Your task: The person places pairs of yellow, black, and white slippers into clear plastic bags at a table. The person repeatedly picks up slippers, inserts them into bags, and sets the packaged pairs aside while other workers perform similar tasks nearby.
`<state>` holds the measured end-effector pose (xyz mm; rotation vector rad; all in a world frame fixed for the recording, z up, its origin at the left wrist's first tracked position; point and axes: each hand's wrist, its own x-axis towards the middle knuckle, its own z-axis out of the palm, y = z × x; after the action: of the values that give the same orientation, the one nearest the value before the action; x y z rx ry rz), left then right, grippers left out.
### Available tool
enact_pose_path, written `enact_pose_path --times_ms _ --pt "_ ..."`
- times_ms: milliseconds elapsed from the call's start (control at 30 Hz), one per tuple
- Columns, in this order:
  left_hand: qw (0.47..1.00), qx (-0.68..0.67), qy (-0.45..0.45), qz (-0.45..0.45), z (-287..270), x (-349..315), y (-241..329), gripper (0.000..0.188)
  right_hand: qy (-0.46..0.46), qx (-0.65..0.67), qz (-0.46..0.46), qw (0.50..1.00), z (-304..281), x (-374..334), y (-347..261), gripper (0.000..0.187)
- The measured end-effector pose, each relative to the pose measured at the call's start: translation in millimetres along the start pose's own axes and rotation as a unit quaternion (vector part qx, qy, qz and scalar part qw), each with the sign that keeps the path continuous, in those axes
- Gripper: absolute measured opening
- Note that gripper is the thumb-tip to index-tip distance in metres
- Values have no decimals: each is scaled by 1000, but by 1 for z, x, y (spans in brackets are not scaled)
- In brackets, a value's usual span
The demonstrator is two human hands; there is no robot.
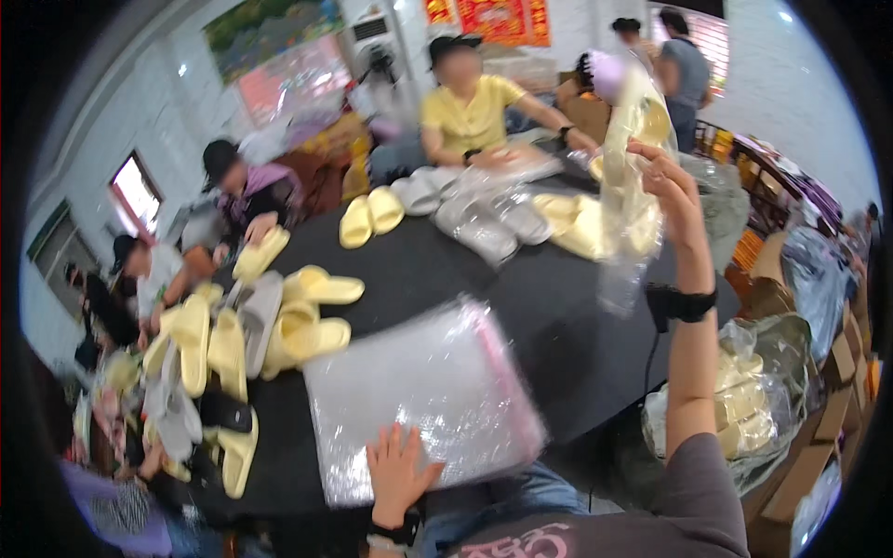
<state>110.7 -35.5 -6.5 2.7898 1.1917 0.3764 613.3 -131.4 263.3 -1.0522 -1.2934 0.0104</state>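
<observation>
My left hand (402, 468) lies with spread fingers on a stack of clear plastic bags (409, 372) with a pinkish edge, at the front of the black table (419, 288). At the right, my right hand (672, 191) is raised with its fingers closed on a clear plastic bag of yellow slippers (636, 130). The bag hangs upright and blurred, its loose lower end over the table's right part. Behind it, more yellow slippers (572, 223) lie on the table, next to a pair of grey slippers (484, 228).
Several yellow and grey slippers (228, 339) crowd the table's left side. Across the table sits a person in a yellow shirt (470, 116); other people work along the left. To my right stand a big clear sack of bagged yellow slippers (744, 400) and cardboard boxes (809, 456).
</observation>
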Motion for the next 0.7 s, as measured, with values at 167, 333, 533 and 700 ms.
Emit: enact_pose_path --times_ms 167,333,533,700 --pt "1000 -3 -7 15 -8 4 5 81 -358 2 -80 930 100 -36 -37 15" --pt "1000 3 11 22 -8 7 6 79 -603 -116 -166 772 194 -130 -6 15" --pt "1000 24 9 15 -8 3 2 81 -681 -126 -37 720 216 -162 8 30" --pt "999 1 34 14 -9 3 3 78 -472 -246 46 845 234 -170 -7 63"
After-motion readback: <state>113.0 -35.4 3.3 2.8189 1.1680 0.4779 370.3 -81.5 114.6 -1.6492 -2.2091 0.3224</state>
